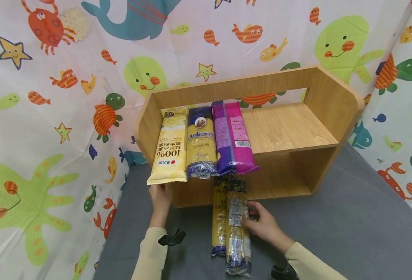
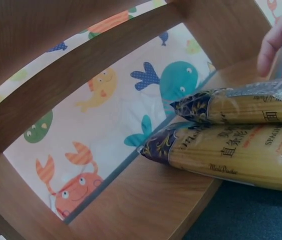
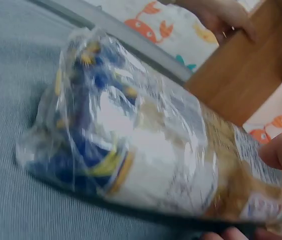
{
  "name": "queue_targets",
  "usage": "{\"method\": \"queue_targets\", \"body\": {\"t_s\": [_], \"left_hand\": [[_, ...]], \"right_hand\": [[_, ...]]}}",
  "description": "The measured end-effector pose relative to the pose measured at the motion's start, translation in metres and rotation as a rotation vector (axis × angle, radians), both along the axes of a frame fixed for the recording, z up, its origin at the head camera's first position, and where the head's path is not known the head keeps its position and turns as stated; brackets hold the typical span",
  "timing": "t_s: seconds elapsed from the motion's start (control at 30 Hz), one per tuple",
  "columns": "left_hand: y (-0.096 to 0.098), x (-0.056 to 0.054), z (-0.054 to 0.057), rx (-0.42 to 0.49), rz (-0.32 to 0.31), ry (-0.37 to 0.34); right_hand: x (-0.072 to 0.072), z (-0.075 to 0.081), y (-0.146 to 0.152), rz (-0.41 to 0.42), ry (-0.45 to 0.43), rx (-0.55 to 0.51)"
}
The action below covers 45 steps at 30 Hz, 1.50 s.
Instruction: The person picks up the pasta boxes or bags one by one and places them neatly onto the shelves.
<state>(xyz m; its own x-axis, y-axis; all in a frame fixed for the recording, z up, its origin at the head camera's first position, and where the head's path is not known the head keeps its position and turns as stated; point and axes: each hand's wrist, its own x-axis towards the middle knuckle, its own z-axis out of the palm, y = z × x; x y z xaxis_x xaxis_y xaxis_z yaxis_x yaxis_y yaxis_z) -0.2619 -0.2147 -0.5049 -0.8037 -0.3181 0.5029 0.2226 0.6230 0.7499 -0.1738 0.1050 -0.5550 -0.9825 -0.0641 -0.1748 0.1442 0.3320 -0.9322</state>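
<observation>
My right hand [image 1: 267, 225] grips a clear-and-gold spaghetti packet [image 1: 236, 229] with a blue end, its thumb and fingers at the packet's right side. A second spaghetti packet [image 1: 219, 217] lies against its left. Both stick out from the lower level of a wooden shelf [image 1: 283, 128]; the left wrist view shows their dark printed ends [image 2: 156, 146] over the wooden board. At the shelf's left side panel, my left hand [image 1: 161, 200] holds the panel's front edge, its fingers partly hidden in the head view by a yellow pasta packet [image 1: 169, 147].
On the upper level, a blue-and-gold pasta packet [image 1: 201, 144] and a pink-and-purple packet [image 1: 234, 140] lie beside the yellow one, their ends overhanging the front. A grey cloth [image 1: 349, 225] covers the table. Behind hangs a sea-animal print curtain [image 1: 181, 58].
</observation>
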Motion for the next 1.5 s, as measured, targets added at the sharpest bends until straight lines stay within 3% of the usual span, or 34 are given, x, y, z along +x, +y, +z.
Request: {"method": "queue_targets", "body": {"t_s": [0.2, 0.43, 0.6, 0.77, 0.97, 1.3, 1.5], "left_hand": [[0.0, -0.003, 0.001, 0.019, -0.014, -0.002], [0.0, -0.004, 0.002, 0.014, -0.012, -0.01], [0.001, -0.004, 0.003, 0.018, -0.014, -0.017], [0.002, -0.004, 0.003, 0.02, -0.015, -0.031], [0.002, -0.003, 0.003, 0.014, 0.007, -0.01], [0.001, 0.0, 0.002, 0.016, -0.011, -0.004], [0.0, 0.001, -0.001, 0.037, -0.015, -0.013]], "right_hand": [[0.0, 0.009, -0.017, 0.04, 0.124, 0.207], [-0.002, 0.017, -0.031, 0.033, 0.115, 0.324], [-0.004, 0.017, -0.033, 0.037, 0.098, 0.314], [-0.007, 0.004, -0.03, 0.025, 0.144, 0.301], [-0.009, -0.001, -0.025, 0.018, 0.083, 0.15], [-0.007, 0.004, -0.023, 0.015, 0.062, 0.04], [-0.004, -0.004, -0.026, 0.014, 0.104, 0.066]]}}
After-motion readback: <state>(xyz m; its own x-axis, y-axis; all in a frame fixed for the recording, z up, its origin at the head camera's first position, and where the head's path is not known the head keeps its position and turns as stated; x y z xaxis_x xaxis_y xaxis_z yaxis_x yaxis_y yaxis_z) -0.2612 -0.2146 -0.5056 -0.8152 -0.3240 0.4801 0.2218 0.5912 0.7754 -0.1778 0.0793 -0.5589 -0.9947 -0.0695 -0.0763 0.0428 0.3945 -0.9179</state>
